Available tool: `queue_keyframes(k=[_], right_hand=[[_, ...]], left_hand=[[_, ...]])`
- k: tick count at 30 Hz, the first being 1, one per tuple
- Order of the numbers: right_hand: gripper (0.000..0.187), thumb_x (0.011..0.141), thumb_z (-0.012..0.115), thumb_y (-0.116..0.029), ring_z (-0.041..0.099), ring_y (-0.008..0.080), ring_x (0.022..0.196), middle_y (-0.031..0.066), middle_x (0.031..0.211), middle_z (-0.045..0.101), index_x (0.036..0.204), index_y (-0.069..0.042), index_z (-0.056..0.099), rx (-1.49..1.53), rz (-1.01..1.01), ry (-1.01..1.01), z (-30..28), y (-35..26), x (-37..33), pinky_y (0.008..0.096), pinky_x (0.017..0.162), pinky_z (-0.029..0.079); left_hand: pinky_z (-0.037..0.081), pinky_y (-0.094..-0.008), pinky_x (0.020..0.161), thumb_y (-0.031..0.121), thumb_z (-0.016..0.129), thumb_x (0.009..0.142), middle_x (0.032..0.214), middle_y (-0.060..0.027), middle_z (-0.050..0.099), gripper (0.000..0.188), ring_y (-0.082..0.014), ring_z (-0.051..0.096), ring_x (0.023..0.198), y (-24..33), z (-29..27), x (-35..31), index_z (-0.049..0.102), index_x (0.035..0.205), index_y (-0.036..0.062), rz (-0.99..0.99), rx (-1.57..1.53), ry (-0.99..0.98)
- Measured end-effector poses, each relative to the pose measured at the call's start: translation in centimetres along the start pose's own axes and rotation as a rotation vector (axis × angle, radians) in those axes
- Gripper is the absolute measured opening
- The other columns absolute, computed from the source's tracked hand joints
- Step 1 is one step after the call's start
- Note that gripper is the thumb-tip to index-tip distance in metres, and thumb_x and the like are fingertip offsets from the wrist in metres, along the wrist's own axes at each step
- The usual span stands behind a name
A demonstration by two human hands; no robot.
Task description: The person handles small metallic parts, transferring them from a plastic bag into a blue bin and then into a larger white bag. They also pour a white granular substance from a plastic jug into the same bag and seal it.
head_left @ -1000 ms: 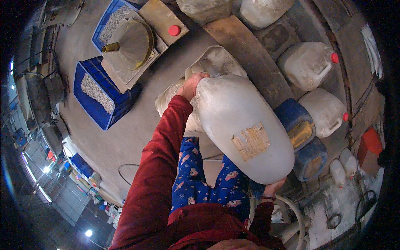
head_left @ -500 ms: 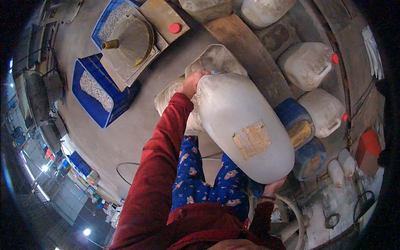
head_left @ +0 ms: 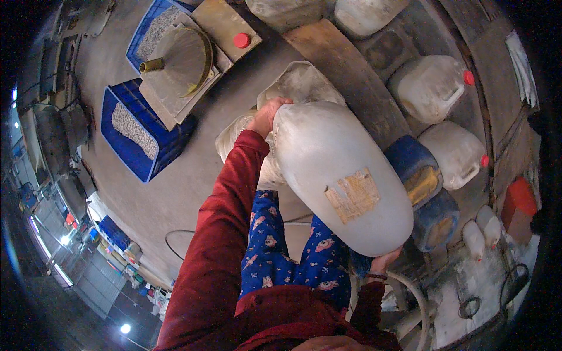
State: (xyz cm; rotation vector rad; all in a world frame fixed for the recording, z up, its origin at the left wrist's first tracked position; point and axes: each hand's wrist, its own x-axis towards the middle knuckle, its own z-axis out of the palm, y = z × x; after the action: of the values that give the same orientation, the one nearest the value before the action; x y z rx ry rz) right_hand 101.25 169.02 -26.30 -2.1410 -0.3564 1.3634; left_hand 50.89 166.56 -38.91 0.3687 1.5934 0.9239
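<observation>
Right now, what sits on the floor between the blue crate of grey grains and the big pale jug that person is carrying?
In the head view, between the blue crate and the big pale jug lies bare grey floor, then more pale jugs standing under it.

A worn, squarish tan label [head_left: 352, 196] sits on the big white jug's [head_left: 339, 175] side. To its right, a yellowish label [head_left: 425, 186] marks a blue drum [head_left: 413, 164].

- A large jug [head_left: 339, 169] lay between the left hand [head_left: 266, 117] and right hand [head_left: 385, 260].
- Crates [head_left: 137, 131] sat left of the left hand.
- More jugs [head_left: 430, 88] stood right of both hands.
</observation>
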Motion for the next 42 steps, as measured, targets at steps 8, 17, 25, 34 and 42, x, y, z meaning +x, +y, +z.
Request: queue_keyframes(k=[8,17,25,34,42], right_hand=[[0.054,0.092,0.031,-0.047,0.047,0.0271,0.113,0.0104,0.125,0.048,0.126,-0.008,0.044,-0.028,-0.049,-0.078,-0.2,0.1,-0.5,0.0412,0.093,0.040],[0.057,0.092,0.031,-0.050,0.046,0.0293,0.114,0.0117,0.128,0.046,0.129,-0.008,0.042,-0.042,0.017,0.018,1.4,-1.3,-2.6,0.0435,0.095,0.038],[0.059,0.091,0.032,-0.052,0.043,0.0291,0.117,0.0106,0.131,0.043,0.131,-0.009,0.040,-0.288,-0.146,-0.044,1.8,-1.8,-4.9,0.0439,0.096,0.036],[0.060,0.092,0.031,-0.052,0.040,0.0287,0.120,0.0108,0.134,0.040,0.133,-0.010,0.038,-0.273,-0.009,-0.076,2.1,-2.9,-5.9,0.0440,0.099,0.034],[0.057,0.093,0.030,-0.049,0.042,0.0276,0.119,0.0110,0.133,0.041,0.132,-0.008,0.039,-0.384,-0.058,0.021,1.8,-2.1,-5.4,0.0411,0.099,0.034]], left_hand=[[0.044,-0.0287,0.062,0.019,0.062,0.073,0.068,-0.0001,0.057,0.015,-0.0112,0.053,0.066,-0.9,-0.4,0.8,0.059,0.074,0.0046,-0.034,0.068,-0.107],[0.043,-0.0301,0.058,0.020,0.060,0.074,0.064,-0.0020,0.055,0.017,-0.0117,0.053,0.062,0.7,0.1,-0.2,0.057,0.070,0.0040,0.082,0.101,-0.053],[0.041,-0.0287,0.056,0.022,0.055,0.080,0.061,0.0005,0.052,0.021,-0.0098,0.049,0.058,0.2,-0.1,-0.1,0.056,0.069,0.0042,0.030,0.000,-0.051],[0.041,-0.0269,0.057,0.015,0.056,0.079,0.066,0.0021,0.053,0.015,-0.0091,0.049,0.062,0.4,0.1,0.0,0.058,0.069,0.0050,0.084,-0.005,-0.080],[0.041,-0.0266,0.058,0.011,0.057,0.078,0.066,0.0032,0.052,0.011,-0.0082,0.047,0.062,0.9,-0.2,-0.5,0.058,0.069,0.0043,0.206,0.154,-0.065]])
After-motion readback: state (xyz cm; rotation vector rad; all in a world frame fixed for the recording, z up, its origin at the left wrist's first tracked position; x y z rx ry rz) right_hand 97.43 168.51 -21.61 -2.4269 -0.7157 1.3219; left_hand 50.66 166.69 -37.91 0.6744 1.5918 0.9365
